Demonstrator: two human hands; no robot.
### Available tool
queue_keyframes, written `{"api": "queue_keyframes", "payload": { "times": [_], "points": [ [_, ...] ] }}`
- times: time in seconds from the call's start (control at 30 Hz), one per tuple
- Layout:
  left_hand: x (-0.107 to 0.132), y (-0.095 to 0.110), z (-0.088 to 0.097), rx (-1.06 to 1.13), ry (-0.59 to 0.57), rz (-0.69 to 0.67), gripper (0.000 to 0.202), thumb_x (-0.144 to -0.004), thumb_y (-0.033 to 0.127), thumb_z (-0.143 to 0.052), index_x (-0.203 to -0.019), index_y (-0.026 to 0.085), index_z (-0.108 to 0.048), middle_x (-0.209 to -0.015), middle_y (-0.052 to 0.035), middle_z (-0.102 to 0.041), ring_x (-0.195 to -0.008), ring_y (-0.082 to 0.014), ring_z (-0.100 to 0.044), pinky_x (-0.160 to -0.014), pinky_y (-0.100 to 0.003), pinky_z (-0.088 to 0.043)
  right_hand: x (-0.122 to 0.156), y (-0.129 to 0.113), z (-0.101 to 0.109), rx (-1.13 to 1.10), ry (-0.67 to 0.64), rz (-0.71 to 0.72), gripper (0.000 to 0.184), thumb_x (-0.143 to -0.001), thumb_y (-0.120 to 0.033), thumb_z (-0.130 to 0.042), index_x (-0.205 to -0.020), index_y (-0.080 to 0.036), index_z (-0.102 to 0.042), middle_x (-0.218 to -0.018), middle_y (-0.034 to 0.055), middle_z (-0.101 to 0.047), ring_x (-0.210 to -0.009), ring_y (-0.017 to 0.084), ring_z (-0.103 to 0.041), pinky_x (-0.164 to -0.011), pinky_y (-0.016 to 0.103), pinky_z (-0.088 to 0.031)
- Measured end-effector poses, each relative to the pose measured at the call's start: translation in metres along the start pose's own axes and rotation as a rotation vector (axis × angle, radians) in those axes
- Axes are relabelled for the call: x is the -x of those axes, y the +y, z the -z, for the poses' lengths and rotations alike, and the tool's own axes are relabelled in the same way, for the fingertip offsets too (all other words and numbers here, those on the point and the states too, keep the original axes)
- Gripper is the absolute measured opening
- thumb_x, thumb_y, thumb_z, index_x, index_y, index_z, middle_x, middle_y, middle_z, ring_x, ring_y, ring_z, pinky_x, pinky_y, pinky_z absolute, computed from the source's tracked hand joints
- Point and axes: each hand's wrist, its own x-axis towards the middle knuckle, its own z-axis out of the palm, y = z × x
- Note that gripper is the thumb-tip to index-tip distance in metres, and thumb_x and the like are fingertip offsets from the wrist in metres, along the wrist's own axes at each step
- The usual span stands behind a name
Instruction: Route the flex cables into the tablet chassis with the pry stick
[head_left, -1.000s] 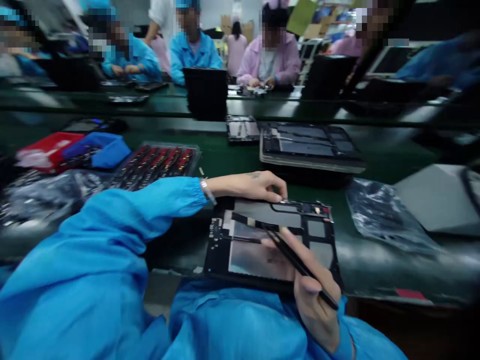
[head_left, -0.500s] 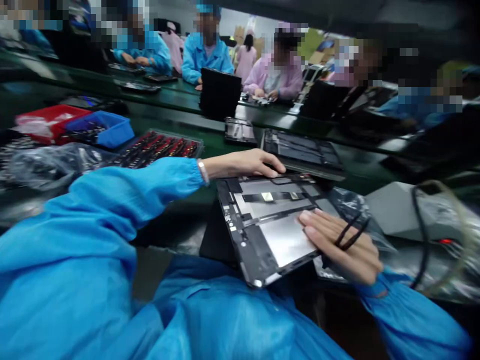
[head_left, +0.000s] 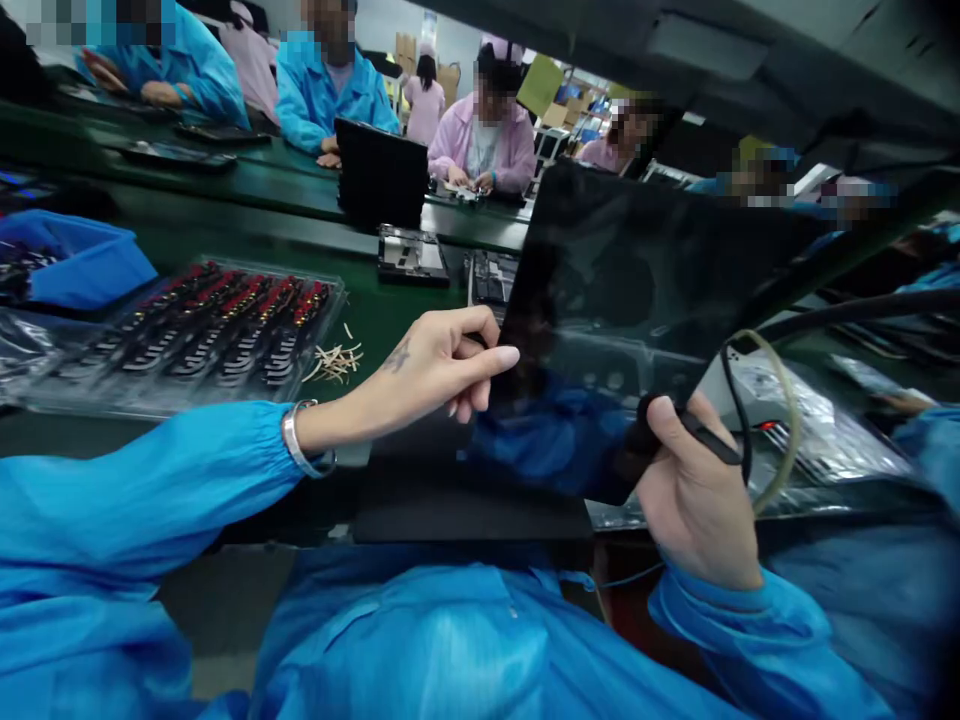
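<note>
A tablet (head_left: 622,290) is held up on edge above the green bench, its dark glossy screen side turned to me and mirroring my blue sleeves. My left hand (head_left: 435,375) pinches its left edge with thumb and fingers. My right hand (head_left: 697,500) grips its lower right corner, thumb on the glass, and also holds black tweezers (head_left: 709,440) against the tablet. A black mat (head_left: 465,500) lies on the bench under the tablet.
A clear tray of small red-and-black parts (head_left: 202,330) lies at left, with a blue bin (head_left: 71,265) behind it and loose slivers (head_left: 335,362) beside it. Opened tablets (head_left: 409,255) lie farther back. Cables (head_left: 772,420) hang at right. Several people in smocks work across the line.
The tablet lay open side up on the mat, then was tilted; now it is lifted and flipped, screen side facing me. Both hands shifted from its surface to its edges.
</note>
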Motion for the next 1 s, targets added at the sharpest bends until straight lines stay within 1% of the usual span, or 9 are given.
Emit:
{"api": "queue_keyframes", "payload": {
  "times": [0.17, 0.27, 0.37, 0.5, 0.77, 0.83, 0.87, 0.93, 1.0],
  "points": [
    [-0.003, -0.015, -0.001, 0.109, 0.056, 0.087, 0.043, -0.099, 0.045, -0.06, -0.07, 0.015, -0.049, -0.055, 0.0001, -0.066, -0.04, -0.0075, -0.059, -0.037, -0.012, -0.041, 0.005, 0.003, 0.0, -0.036, -0.137, -0.17, 0.033, -0.086, -0.036, -0.074, -0.117, -0.03, -0.068, -0.13, -0.0004, -0.07, -0.134, 0.024, -0.058, -0.114, 0.046, -0.05],
    [-0.005, -0.025, 0.001, 0.178, 0.067, 0.186, 0.043, -0.101, 0.041, -0.058, -0.068, 0.014, -0.049, -0.055, -0.0001, -0.066, -0.04, -0.0065, -0.059, -0.037, -0.012, -0.04, 0.004, 0.008, 0.001, -0.078, -0.216, -0.261, 0.031, -0.089, -0.033, -0.07, -0.12, -0.032, -0.068, -0.129, -0.002, -0.07, -0.128, 0.023, -0.062, -0.107, 0.045, -0.055],
    [-0.007, -0.032, 0.001, 0.198, 0.085, 0.283, 0.042, -0.102, 0.036, -0.055, -0.067, 0.014, -0.05, -0.055, -0.0003, -0.065, -0.04, -0.0052, -0.057, -0.039, -0.011, -0.04, 0.001, 0.016, 0.002, -0.08, -0.272, -0.326, 0.03, -0.09, -0.036, -0.069, -0.12, -0.034, -0.069, -0.125, -0.0019, -0.073, -0.122, 0.024, -0.067, -0.104, 0.045, -0.058],
    [-0.009, -0.037, 0.001, 0.201, 0.1, 0.352, 0.042, -0.104, 0.032, -0.053, -0.067, 0.014, -0.049, -0.054, -0.0003, -0.063, -0.039, -0.0045, -0.056, -0.039, -0.011, -0.038, -0.003, 0.023, 0.003, -0.082, -0.272, -0.371, 0.031, -0.089, -0.038, -0.07, -0.119, -0.032, -0.069, -0.122, -0.0005, -0.074, -0.118, 0.024, -0.069, -0.103, 0.045, -0.058],
    [-0.011, -0.048, 0.001, 0.205, 0.091, 0.349, 0.041, -0.104, 0.033, -0.052, -0.067, 0.014, -0.048, -0.055, 0.0002, -0.064, -0.039, -0.0046, -0.056, -0.038, -0.011, -0.038, -0.001, 0.025, -0.001, -0.12, -0.241, -0.408, 0.032, -0.087, -0.034, -0.073, -0.118, -0.029, -0.069, -0.12, 0.0005, -0.074, -0.123, 0.025, -0.066, -0.106, 0.047, -0.056],
    [-0.012, -0.047, 0.003, 0.191, 0.071, 0.331, 0.039, -0.102, 0.035, -0.056, -0.069, 0.014, -0.049, -0.057, -0.0005, -0.066, -0.04, -0.0053, -0.058, -0.039, -0.011, -0.04, -0.004, 0.024, -0.001, -0.092, -0.22, -0.363, 0.029, -0.086, -0.035, -0.074, -0.114, -0.028, -0.07, -0.119, 0.0006, -0.074, -0.124, 0.025, -0.065, -0.109, 0.049, -0.054],
    [-0.014, -0.044, 0.005, 0.184, 0.047, 0.314, 0.036, -0.1, 0.035, -0.06, -0.072, 0.014, -0.051, -0.058, -0.0012, -0.067, -0.042, -0.0067, -0.06, -0.04, -0.012, -0.043, -0.007, 0.021, 0.0, -0.063, -0.184, -0.296, 0.027, -0.085, -0.035, -0.075, -0.111, -0.028, -0.071, -0.117, 0.0002, -0.075, -0.125, 0.025, -0.065, -0.111, 0.049, -0.052],
    [-0.021, -0.038, 0.011, 0.167, -0.029, 0.262, 0.027, -0.093, 0.033, -0.069, -0.081, 0.014, -0.054, -0.063, -0.003, -0.071, -0.049, -0.0119, -0.067, -0.047, -0.017, -0.052, -0.011, 0.011, 0.0, 0.034, -0.081, -0.052, 0.023, -0.082, -0.034, -0.079, -0.104, -0.027, -0.073, -0.111, -0.0009, -0.075, -0.124, 0.024, -0.065, -0.116, 0.048, -0.048],
    [-0.033, -0.034, 0.018, 0.143, -0.107, 0.19, 0.026, -0.087, 0.029, -0.076, -0.091, 0.014, -0.056, -0.073, -0.005, -0.075, -0.062, -0.0181, -0.074, -0.058, -0.025, -0.061, -0.013, -0.002, 0.001, 0.187, -0.07, 0.25, 0.02, -0.084, -0.028, -0.078, -0.103, -0.027, -0.074, -0.109, -0.002, -0.075, -0.124, 0.024, -0.064, -0.119, 0.047, -0.044]
  ]
}}
